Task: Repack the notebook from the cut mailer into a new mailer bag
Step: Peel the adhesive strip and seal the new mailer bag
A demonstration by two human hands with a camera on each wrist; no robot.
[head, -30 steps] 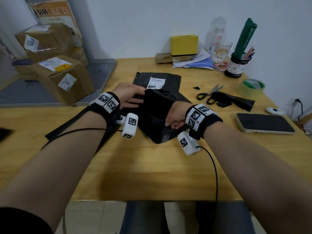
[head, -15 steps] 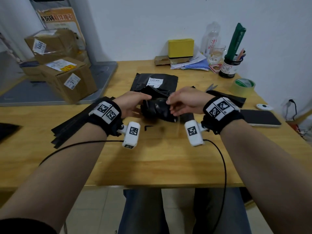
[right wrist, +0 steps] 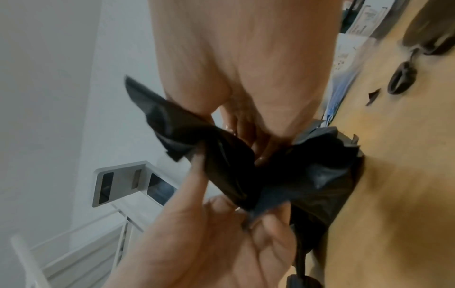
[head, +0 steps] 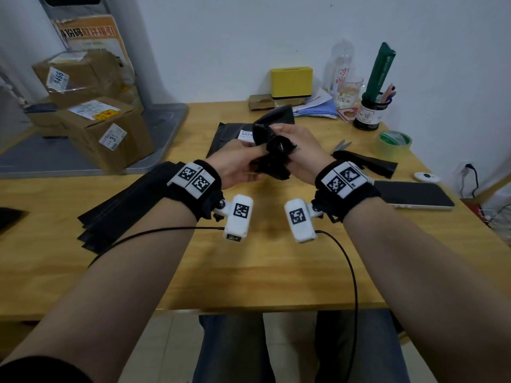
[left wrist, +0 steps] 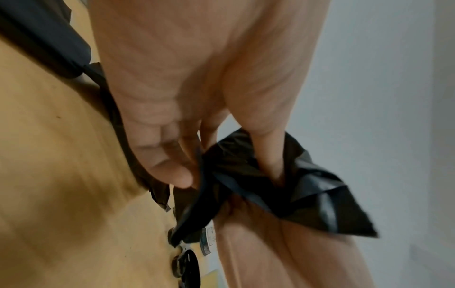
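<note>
Both hands hold a crumpled black mailer (head: 272, 150) in the air above the table's middle. My left hand (head: 240, 161) pinches its near left side between thumb and fingers, as the left wrist view shows on the black plastic (left wrist: 307, 187). My right hand (head: 301, 150) grips the right side, its fingers curled into the bunched plastic (right wrist: 307, 175). A flat black mailer with a white label (head: 229, 136) lies on the table just behind the hands. No notebook shows in any view.
A stack of flat black mailer bags (head: 124, 205) lies under my left forearm. Scissors (head: 343, 145), a black plastic strip (head: 365, 164), a tape roll (head: 395, 140) and a phone (head: 414, 194) sit to the right. Cardboard boxes (head: 105, 128) stand at the left.
The black mailer lay spread on the table under both hands; the hands have bunched it into a wad and lifted it off the table.
</note>
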